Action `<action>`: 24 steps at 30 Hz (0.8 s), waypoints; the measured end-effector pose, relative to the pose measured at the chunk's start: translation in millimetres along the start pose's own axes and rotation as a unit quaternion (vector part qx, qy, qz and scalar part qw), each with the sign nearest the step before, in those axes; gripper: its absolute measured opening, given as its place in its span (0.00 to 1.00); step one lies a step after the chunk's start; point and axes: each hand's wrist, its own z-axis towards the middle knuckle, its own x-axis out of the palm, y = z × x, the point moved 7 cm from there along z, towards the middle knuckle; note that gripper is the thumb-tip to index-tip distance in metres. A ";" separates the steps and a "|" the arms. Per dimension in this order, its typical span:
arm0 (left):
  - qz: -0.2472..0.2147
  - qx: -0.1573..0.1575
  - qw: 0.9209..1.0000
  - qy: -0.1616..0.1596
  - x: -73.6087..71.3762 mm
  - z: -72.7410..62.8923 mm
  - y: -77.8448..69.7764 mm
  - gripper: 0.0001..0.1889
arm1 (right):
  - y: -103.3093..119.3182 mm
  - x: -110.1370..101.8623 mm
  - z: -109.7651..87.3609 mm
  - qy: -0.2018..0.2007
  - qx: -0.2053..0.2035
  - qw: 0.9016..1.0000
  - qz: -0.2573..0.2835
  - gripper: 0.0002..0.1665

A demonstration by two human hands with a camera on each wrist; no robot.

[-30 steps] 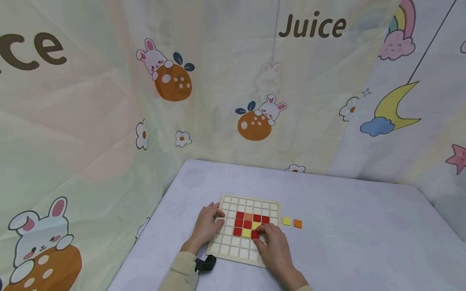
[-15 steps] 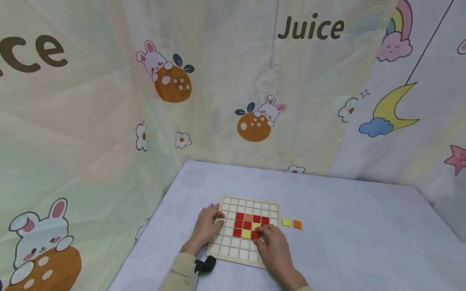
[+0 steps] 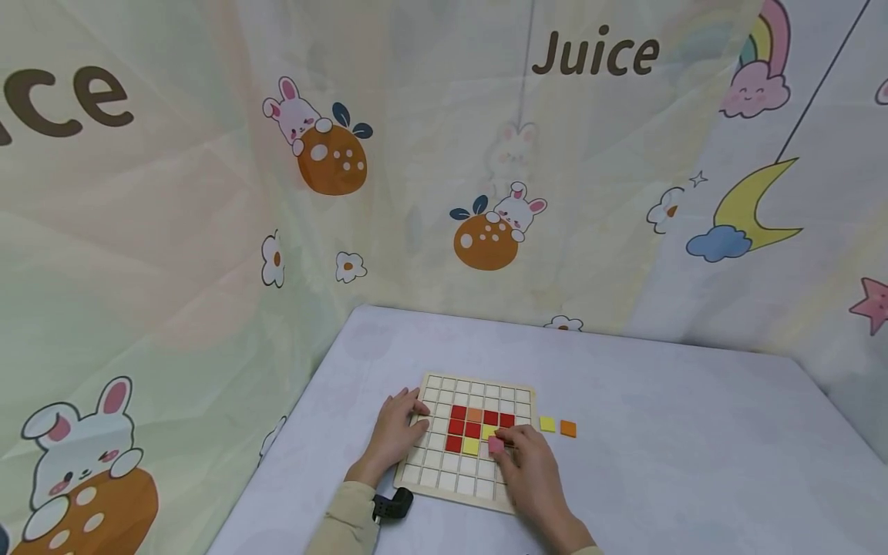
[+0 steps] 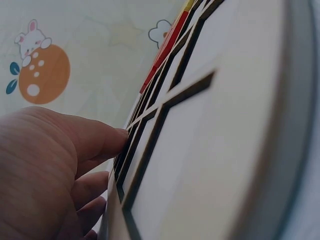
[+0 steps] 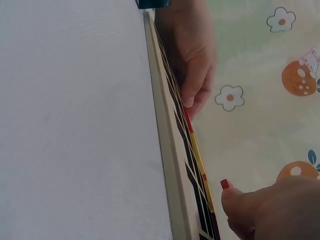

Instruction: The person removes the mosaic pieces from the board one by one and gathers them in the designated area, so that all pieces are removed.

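Note:
A pale wooden grid board (image 3: 454,486) lies on the table, with red, yellow and orange square tiles set in its middle cells. My right hand (image 3: 530,470) pinches a small red tile (image 3: 496,445), which looks pinkish in the head view. In the right wrist view that tile (image 5: 225,184) shows at the fingertips, apart from the board. My left hand (image 3: 395,432) rests at the board's left edge, thumb and fingers touching it. The left wrist view shows the thumb of this hand (image 4: 45,165) against the gridded face. My right hand covers part of the board's lower right.
Right of the board, a loose yellow tile (image 3: 547,424) and an orange tile (image 3: 568,428) lie on the white table (image 3: 666,432). A printed curtain (image 3: 416,154) stands behind and to the left. A black wrist device (image 3: 393,505) sits on my left wrist.
The red tile, lying in the lower row of the pattern before, is now lifted and tilted in my right fingers. That hand has shifted slightly right. My left hand keeps its place.

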 end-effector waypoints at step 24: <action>0.004 -0.006 1.000 0.002 1.7 0.6 2.1 0.05 | -26.1 -26.5 10.1 -0.023 0.034 0.999 0.005 0.19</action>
